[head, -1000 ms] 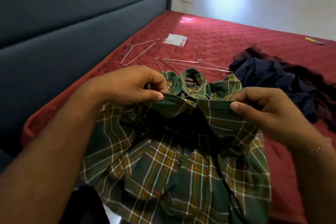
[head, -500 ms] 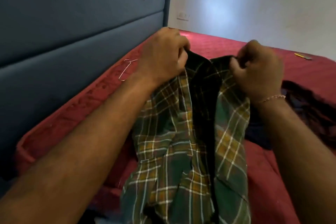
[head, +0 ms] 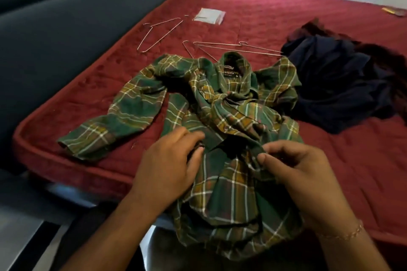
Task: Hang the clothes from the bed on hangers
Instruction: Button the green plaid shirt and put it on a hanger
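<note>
At the near edge of the bed [head: 330, 160], both hands work the front of a green plaid shirt [head: 220, 103]. The right hand [head: 293, 171] pinches a fold of the dark placket edge between thumb and curled fingers [head: 263, 157]; the left hand [head: 169, 160] has its fingers bent down onto the other front panel, gripping the cloth beside it. The shirt lies crumpled and face up, collar and label away from the person, one sleeve spread toward the headboard side, hem spilling off the mattress edge.

It looks light, soft and floppy; it will sag and bunch wherever it is not held. My judgement is that the collar and shoulder seams are the best places to take hold for sliding a hanger in.

Just beyond the collar lie wire hangers [head: 231, 47], another hanger [head: 158, 33] further left. To the right sits a dark pile of clothes [head: 334, 81]. No container is visible; a small clear packet [head: 209, 16] lies beyond, contents unclear.
</note>
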{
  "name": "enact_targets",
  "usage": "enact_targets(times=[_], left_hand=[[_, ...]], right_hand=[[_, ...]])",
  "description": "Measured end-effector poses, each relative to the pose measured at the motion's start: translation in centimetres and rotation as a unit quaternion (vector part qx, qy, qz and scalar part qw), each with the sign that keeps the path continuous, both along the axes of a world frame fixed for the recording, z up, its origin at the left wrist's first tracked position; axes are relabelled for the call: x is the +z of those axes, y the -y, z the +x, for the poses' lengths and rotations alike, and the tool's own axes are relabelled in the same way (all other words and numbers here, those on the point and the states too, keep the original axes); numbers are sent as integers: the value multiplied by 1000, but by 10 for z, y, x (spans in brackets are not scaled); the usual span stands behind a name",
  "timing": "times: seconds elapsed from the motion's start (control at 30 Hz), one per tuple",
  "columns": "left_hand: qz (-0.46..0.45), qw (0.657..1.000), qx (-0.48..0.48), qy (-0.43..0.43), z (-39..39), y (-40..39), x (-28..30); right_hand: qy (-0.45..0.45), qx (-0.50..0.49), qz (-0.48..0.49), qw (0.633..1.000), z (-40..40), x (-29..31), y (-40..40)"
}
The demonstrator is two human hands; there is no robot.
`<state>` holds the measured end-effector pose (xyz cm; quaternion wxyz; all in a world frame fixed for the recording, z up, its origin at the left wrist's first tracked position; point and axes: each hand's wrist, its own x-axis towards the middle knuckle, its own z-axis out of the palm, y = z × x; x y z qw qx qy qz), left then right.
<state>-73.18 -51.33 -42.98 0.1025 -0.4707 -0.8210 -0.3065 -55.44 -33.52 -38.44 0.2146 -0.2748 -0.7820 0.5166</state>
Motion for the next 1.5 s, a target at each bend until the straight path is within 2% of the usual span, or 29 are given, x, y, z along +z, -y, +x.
enact_targets(times=[0.17,0.27,0.4,0.5,0.6,0.67,0.73,0.8,0.9,1.03,1.23,1.33,1.5], left_hand=[[-53,998,15,27,-2,2,1],[-30,999,15,35,-4,-2,9],[26,997,4,69,-26,-17,44],[-22,998,7,65,-43,-29,72],[-15,999,21,36,-35,-26,77],[61,998,14,12,-17,-15,66],[168,986,6,15,5,-6,46],[233,973,-2,-3,22,-2,27],[259,965,-27,-37,33,-4,13],[276,960,-42,-39,37,-13,11],[278,959,-42,-24,45,-17,4],[265,963,-47,21,54,-18,2],[302,930,-30,206,64,-19,10]], right_hand=[[-21,19,-108,994,1,-7,5],[-52,28,-189,980,2,-12,3],[-87,43,-291,952,-1,-14,-2],[-99,38,-327,939,-2,-12,-3],[-111,19,-335,936,-1,-9,1],[-130,9,-341,931,-1,-10,6],[-153,-7,-350,924,-2,-13,11],[-180,-18,-359,915,-5,-13,16],[-207,-27,-340,917,-12,-10,27],[-237,-20,-300,924,-20,-3,42],[-234,-30,-325,916,-19,2,54],[-240,-43,-330,912,-19,3,57],[-241,-48,-311,918,-20,3,60]])
